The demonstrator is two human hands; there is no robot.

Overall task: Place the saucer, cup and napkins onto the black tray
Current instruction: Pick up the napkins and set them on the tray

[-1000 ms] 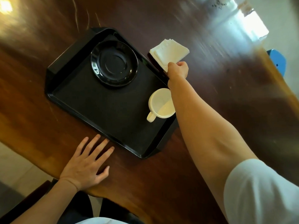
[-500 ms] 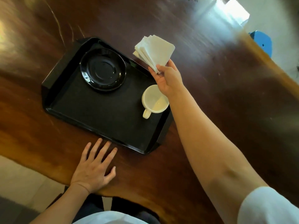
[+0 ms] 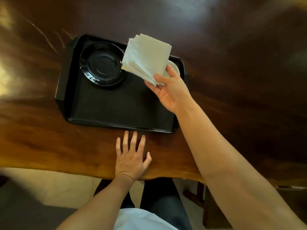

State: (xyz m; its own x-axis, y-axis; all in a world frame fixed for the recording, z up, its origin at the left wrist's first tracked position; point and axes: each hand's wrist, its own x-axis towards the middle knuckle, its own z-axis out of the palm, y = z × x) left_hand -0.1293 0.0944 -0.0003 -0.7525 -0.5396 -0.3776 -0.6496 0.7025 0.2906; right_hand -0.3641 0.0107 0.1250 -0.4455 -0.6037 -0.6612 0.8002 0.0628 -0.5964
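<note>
Two of the three things already sit on the black tray [image 3: 116, 110], judging by the single head view: the saucer [image 3: 103, 63] lies toward the tray's far left corner, and the cup [image 3: 174, 68] stands at the far right corner, mostly hidden behind the raised napkins and the fingers, so little of it can be read.

The napkins [image 3: 147, 57] are the thing in hand. The right hand [image 3: 171, 90] pinches one corner of the stack between thumb and fingers, holding it in the air above the tray's far right part, between saucer and cup. The sheets fan apart at the free corners, which suggests a loose, soft, very light pile that will slide or scatter if the pinch relaxes early. A hold across the whole thickness, close to the corner or along one edge, should keep the layers together; setting them down flat on the bare near half of the tray looks the safest course, since cup and saucer crowd the far side.

The left hand [image 3: 131, 156] lies flat on the desk [image 3: 41, 141], fingers spread wide and holding nothing, just beside the tray's near edge and well apart from the napkins.
</note>
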